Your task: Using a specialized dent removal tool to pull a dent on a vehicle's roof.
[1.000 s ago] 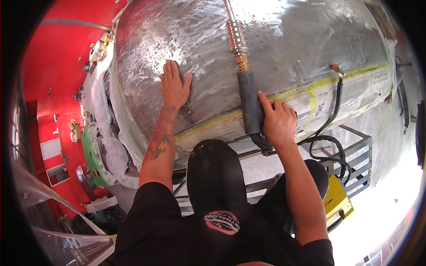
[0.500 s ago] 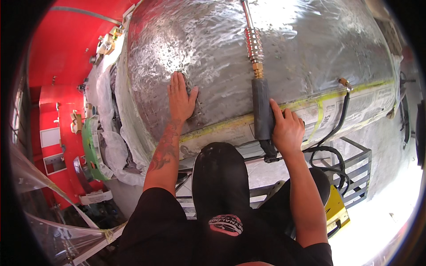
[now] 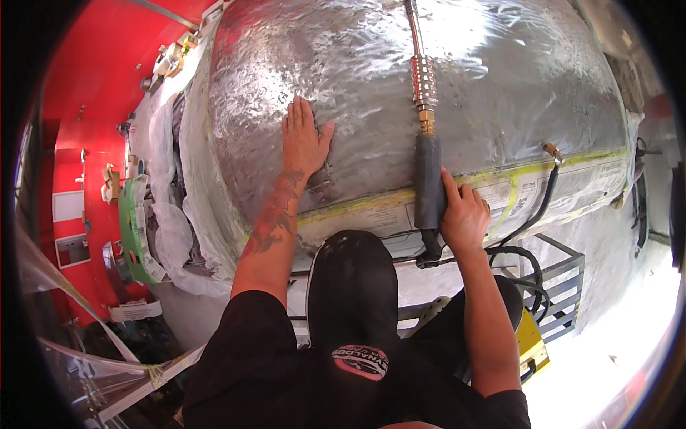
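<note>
My left hand (image 3: 304, 141) lies open, fingers stretched out, on the shiny, mottled grey metal panel (image 3: 336, 86). My right hand (image 3: 463, 218) is open beside the black handle (image 3: 429, 182) of a long tool, index finger against it and the other fingers bent above the masked edge; its thumb is hidden. The tool's steel shaft with a perforated sleeve (image 3: 423, 79) runs away from me over the panel. Yellow tape and printed paper (image 3: 536, 189) cover the panel's near edge. A short brass fitting (image 3: 552, 151) on a black hose rests near that edge, to the right.
My black-clad knee (image 3: 354, 279) sits between my arms. Below right are a metal rack (image 3: 561, 268), coiled hoses and a yellow machine (image 3: 532, 339). Left are plastic sheeting (image 3: 171, 236), a green part (image 3: 136, 229) and a red wall (image 3: 107, 64) with boxes and small items.
My left hand has slid farther away from me across the panel. My right hand stays beside the handle. The view has shifted, so the panel and tool appear lower and farther right.
</note>
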